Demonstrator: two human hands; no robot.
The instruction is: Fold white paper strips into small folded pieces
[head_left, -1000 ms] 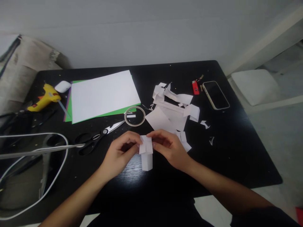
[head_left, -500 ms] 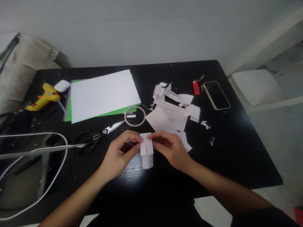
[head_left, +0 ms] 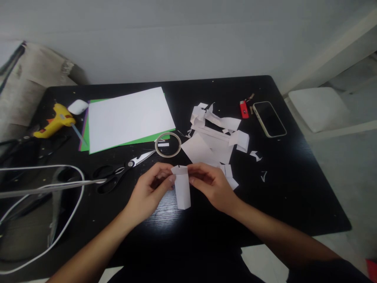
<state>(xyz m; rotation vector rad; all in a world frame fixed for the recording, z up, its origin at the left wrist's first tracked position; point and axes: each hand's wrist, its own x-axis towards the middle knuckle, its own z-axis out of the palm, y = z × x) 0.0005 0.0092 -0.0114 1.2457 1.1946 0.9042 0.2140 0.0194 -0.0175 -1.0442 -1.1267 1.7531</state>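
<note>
Between my hands is a small folded white paper piece (head_left: pixel 183 192), its long narrow body hanging down toward me. A creased flap with a short dark slit forms its top. My left hand (head_left: pixel 152 190) pinches the upper left edge between thumb and fingers. On the opposite edge, my right hand (head_left: pixel 212 186) grips the paper the same way. Just beyond my hands lie a roll of tape (head_left: pixel 157 144) and black-handled scissors (head_left: pixel 132 164), blades pointing at the roll. Paper scraps (head_left: pixel 198 148) are piled behind my right hand.
White sheets (head_left: pixel 126 118) lie on green paper at the back left, beside a yellow glue gun (head_left: pixel 59 118) and a white case (head_left: pixel 78 107). A white cable (head_left: pixel 79 204) loops at left. Toward the right are a red lighter (head_left: pixel 244 109) and a phone (head_left: pixel 269 119).
The upper flap of the paper piece, which hung down over its front, is now turned up, so more of the body shows. Both hands stay almost in place.
</note>
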